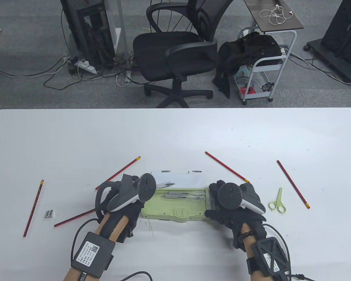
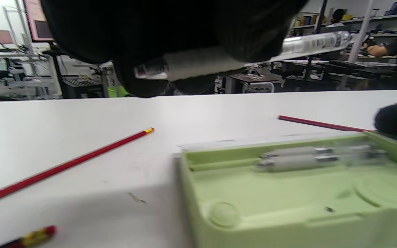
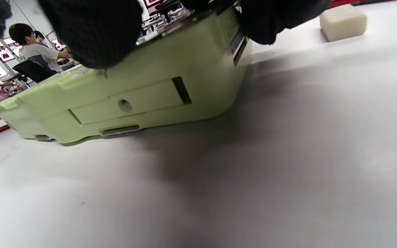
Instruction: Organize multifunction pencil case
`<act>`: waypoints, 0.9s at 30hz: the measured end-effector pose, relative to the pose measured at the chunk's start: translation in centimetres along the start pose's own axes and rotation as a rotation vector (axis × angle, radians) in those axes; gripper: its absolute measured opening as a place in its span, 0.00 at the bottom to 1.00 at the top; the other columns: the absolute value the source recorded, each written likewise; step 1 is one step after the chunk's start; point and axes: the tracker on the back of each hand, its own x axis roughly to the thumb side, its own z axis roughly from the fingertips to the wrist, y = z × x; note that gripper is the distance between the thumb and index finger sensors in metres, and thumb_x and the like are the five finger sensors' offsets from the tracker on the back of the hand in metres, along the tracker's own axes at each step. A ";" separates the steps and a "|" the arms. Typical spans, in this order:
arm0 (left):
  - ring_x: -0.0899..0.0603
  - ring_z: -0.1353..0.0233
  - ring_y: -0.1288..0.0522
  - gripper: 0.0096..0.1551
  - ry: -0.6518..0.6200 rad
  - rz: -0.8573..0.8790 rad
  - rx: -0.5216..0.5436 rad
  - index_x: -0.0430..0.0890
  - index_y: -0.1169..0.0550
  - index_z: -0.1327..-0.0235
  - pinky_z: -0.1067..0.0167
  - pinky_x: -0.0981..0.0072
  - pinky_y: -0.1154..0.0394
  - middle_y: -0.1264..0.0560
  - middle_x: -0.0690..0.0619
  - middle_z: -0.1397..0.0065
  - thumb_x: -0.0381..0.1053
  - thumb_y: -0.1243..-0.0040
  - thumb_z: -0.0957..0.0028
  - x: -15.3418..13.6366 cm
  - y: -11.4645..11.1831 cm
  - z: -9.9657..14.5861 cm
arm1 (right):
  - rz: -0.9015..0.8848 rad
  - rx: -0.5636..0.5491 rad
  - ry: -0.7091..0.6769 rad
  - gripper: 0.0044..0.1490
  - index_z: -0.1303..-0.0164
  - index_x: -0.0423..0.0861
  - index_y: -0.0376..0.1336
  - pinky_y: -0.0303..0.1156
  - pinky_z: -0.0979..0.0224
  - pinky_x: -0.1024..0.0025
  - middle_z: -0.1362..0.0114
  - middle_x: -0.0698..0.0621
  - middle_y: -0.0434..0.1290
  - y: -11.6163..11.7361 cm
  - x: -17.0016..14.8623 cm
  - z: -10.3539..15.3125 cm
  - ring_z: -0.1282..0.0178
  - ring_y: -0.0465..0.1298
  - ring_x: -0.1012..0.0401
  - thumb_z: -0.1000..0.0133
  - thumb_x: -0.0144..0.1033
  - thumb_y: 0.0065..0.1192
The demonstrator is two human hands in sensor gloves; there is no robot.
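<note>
Table view. The green pencil case lies open at lower centre of the white surface, between my left hand and my right hand. Packed so far: a few pens in the tray. Left out: five red pencils, spread from the left edge to the right; a sharpener, lower left; small green scissors, right of the case. My judgement: under half done. The trackers cover my fingers here, so their grip does not show.

Left wrist view. My left fingers, top of frame, are clamped on one more pen above the case's near corner. Two pens in the tray, blurred; a red pencil on either side.

Right wrist view. My right fingers rest against the case's end wall, upper left. Whether they curl round it or only press, I cannot tell. A pale eraser sits upper right, also unpacked.
</note>
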 end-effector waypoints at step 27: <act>0.35 0.32 0.22 0.23 -0.078 -0.113 0.032 0.52 0.19 0.37 0.32 0.31 0.29 0.21 0.46 0.31 0.51 0.35 0.46 7.1 -4.7 -2.8 | -0.093 -0.021 -0.019 0.56 0.16 0.34 0.44 0.61 0.22 0.41 0.18 0.26 0.41 -0.3 -1.1 0.3 0.21 0.61 0.33 0.45 0.44 0.66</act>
